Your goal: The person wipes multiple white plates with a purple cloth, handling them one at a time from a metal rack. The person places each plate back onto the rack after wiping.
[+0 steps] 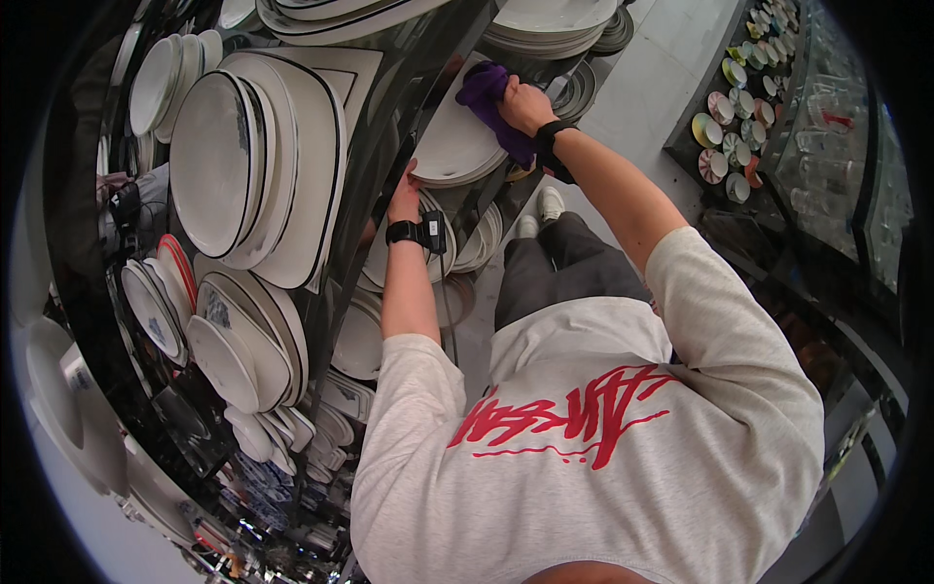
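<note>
A purple cloth [485, 95] is bunched in my right hand [527, 107], which presses it against the right part of a large white plate [452, 142]. That plate lies on top of a stack on a low shelf. My left hand [403, 197] is at the plate's left rim, beside the dark shelf edge; its fingertips are partly hidden, and I cannot tell whether they grip the rim. Nearer to me than that stack, smaller white plates [481, 244] are piled on the shelf, partly covered by my left wrist.
To the left, a dark glossy shelf [387, 95] holds stacked oval platters [211, 164] with dark rims. More plates [547, 33] are piled at the far end. On the right, colourful cups and saucers [737, 128] and clear glassware [821, 160] stand on display. A cable [446, 314] hangs from my left wrist.
</note>
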Demonstrator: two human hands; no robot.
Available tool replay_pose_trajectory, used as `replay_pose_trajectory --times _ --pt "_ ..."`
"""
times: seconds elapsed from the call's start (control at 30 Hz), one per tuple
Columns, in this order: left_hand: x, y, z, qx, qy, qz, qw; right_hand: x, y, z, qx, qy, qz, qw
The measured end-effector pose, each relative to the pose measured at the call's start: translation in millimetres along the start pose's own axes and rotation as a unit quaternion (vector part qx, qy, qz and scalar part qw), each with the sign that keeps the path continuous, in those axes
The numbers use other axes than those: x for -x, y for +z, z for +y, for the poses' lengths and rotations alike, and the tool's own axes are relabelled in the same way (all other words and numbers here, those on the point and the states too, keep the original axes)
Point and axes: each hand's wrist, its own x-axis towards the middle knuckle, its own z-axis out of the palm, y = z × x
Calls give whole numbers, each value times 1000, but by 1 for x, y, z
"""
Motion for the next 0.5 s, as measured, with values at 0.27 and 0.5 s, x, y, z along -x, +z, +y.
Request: replay_pose_trajectory --times 0.27,0.5 --pt "3 2 4 35 1 14 999 28 -5 16 -139 110 77 981" --pt "13 14 7 70 13 51 996 78 -11 73 -240 146 145 949"
